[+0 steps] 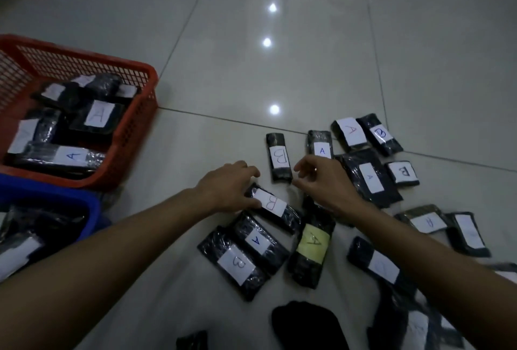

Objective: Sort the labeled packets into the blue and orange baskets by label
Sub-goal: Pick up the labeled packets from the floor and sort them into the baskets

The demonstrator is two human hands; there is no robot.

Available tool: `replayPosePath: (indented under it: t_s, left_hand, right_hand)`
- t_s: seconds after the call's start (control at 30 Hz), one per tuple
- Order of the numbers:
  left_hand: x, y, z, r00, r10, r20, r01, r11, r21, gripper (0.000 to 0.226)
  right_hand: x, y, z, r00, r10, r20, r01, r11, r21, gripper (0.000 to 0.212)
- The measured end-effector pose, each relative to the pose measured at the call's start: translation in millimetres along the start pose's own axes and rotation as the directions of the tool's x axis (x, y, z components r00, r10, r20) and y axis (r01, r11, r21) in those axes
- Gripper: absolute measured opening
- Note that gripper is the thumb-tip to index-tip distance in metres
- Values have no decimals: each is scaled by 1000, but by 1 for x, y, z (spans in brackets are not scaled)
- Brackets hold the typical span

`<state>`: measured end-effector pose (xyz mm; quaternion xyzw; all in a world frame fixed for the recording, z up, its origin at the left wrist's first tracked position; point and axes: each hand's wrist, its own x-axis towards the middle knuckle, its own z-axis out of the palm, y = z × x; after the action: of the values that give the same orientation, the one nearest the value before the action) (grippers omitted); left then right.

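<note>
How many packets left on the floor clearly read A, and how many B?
Black plastic-wrapped packets labelled A: 5
Black plastic-wrapped packets labelled B: 5
Total clearly readable: 10; several more at the right are too blurred to read.

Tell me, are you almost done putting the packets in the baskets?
Not yet. Several A packets already lie in the orange basket, and some packets sit in the blue basket, their labels unreadable. Right now the left hand holds a B packet on the floor, while the right hand hovers open near another B packet. Many A and B packets are still on the floor.
</note>
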<state>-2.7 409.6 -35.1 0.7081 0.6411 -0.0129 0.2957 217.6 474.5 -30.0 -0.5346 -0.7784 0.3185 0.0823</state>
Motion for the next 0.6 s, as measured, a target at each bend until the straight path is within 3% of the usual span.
replayPosePath:
  t_s: [0.13, 0.27, 0.4, 0.5, 0.6]
  left_hand:
    - [1, -2, 2, 1000, 11, -14, -12, 1000, -10, 61]
    - [-2, -2, 3, 999, 10, -32, -11, 999, -48, 48]
    - [-17, -6, -5, 999, -35, -16, 28, 942, -334, 36]
    - [-39, -11, -22, 999, -48, -2, 39, 825, -564, 25]
    - [-66, -22, -42, 996, -94, 9, 73, 708, -702, 18]
  right_hand:
    - [7, -7, 15, 998, 34, -58, -33, 999, 21, 40]
    - [14, -15, 27, 996, 53, -75, -51, 998, 28, 42]
    - [26, -20, 28, 996, 72, -53, -71, 997, 23, 50]
    - [40, -26, 33, 982, 185, 21, -186, 971, 152, 54]
    - [49, -42, 41, 963, 232, 138, -265, 912, 313, 42]
